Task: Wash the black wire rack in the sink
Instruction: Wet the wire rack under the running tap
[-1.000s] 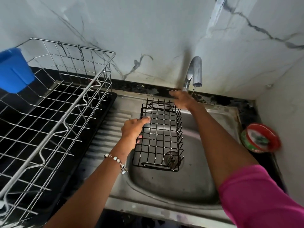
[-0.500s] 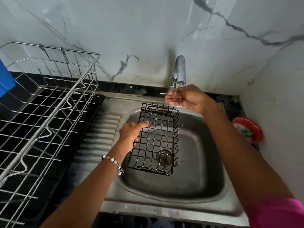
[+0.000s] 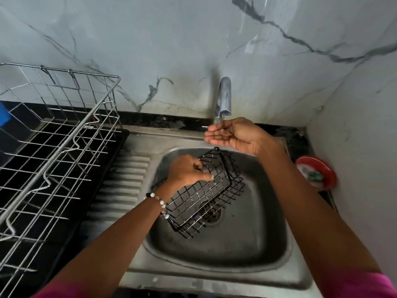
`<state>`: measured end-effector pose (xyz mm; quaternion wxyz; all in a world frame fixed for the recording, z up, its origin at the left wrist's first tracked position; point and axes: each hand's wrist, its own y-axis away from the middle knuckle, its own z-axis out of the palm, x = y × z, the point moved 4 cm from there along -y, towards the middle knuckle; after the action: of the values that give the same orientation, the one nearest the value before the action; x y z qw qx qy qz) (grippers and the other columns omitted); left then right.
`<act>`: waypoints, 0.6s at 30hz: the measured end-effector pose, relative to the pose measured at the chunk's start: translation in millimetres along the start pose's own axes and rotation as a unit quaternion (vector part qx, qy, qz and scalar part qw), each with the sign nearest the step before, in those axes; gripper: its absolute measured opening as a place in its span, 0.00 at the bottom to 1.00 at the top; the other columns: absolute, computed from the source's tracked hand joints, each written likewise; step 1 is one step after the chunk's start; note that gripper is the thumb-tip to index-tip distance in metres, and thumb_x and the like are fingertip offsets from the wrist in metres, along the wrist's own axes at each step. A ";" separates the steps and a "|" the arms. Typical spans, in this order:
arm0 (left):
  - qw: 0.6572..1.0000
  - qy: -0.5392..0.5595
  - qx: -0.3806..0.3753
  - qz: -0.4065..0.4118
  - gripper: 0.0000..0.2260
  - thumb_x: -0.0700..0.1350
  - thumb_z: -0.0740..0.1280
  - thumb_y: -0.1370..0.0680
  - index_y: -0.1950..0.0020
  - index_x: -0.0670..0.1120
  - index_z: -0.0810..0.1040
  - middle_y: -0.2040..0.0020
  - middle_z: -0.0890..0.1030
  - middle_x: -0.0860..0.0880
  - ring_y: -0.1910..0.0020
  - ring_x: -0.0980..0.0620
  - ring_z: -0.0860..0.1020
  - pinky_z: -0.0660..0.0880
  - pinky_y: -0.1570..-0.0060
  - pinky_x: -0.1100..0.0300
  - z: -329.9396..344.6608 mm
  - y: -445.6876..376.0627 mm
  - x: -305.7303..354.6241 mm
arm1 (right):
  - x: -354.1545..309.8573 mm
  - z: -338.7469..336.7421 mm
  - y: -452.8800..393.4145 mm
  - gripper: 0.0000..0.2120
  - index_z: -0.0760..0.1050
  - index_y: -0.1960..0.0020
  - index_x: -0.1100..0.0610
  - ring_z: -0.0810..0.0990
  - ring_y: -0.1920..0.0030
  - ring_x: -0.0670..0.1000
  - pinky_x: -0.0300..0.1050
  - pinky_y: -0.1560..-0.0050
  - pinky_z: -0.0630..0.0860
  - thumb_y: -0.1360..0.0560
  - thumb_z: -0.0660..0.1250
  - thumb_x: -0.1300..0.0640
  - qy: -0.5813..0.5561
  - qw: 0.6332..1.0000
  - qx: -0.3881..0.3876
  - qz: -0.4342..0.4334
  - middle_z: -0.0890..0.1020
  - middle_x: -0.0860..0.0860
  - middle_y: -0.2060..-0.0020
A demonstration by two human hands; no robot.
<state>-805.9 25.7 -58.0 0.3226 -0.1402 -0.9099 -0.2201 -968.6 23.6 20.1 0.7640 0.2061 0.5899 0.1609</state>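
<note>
At frame centre, the left hand [image 3: 189,172] closes its grip on the tilted black wire rack [image 3: 207,193] over the sink [image 3: 270,250]. The right hand [image 3: 234,134], open and cupped, waits under the tap [image 3: 224,97]. Best to keep the rack angled beneath the spout.

We see the sink [image 3: 217,250] in front of us, with the tap [image 3: 224,95] behind it at the wall. The rack [image 3: 206,194] sits tilted in the basin, over the drain [image 3: 211,212]. A dish drainer [image 3: 53,147] stands left of the sink, beside the ribbed draining board [image 3: 120,181]. A tub [image 3: 315,172] lies right of the sink, on the tabletop [image 3: 296,134].
</note>
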 end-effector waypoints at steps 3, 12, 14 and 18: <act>0.995 -0.089 0.005 0.049 0.15 0.58 0.78 0.35 0.59 0.49 0.83 0.55 0.82 0.55 0.53 0.56 0.78 0.71 0.43 0.58 2.9 -7.2 4.1 | -0.2 -7.2 -6.0 0.10 0.75 0.46 0.73 0.82 0.49 0.61 0.50 0.51 0.81 0.21 0.57 0.70 0.040 0.998 0.048 0.002 0.80 0.68 0.50; 0.986 -0.142 0.025 0.089 0.16 0.58 0.79 0.36 0.56 0.50 0.84 0.37 0.78 0.49 0.35 0.50 0.73 0.65 0.34 0.46 -0.9 -13.9 8.2 | 2.5 3.9 -22.3 0.12 0.74 0.43 0.72 0.82 0.48 0.61 0.51 0.44 0.79 0.21 0.55 0.69 0.106 0.991 0.074 0.021 0.80 0.68 0.47; 0.985 -0.141 0.018 0.095 0.15 0.58 0.79 0.36 0.56 0.50 0.84 0.32 0.74 0.48 0.32 0.49 0.71 0.62 0.32 0.44 -1.1 -13.3 7.1 | 4.2 9.4 -22.8 0.12 0.74 0.44 0.73 0.81 0.47 0.62 0.51 0.43 0.78 0.22 0.54 0.70 0.092 0.994 0.050 0.029 0.80 0.67 0.48; 0.986 -0.130 0.015 0.107 0.15 0.56 0.79 0.36 0.57 0.49 0.84 0.29 0.70 0.49 0.33 0.47 0.70 0.63 0.32 0.45 -2.2 -11.6 6.5 | 0.6 9.4 -23.2 0.11 0.74 0.46 0.72 0.81 0.45 0.62 0.52 0.42 0.78 0.22 0.55 0.70 0.130 0.987 0.091 0.017 0.79 0.67 0.47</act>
<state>-814.2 15.4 -55.8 0.2255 -0.2589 -0.9271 -0.1506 -959.2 2.6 10.0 0.6561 0.2622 0.6927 0.1445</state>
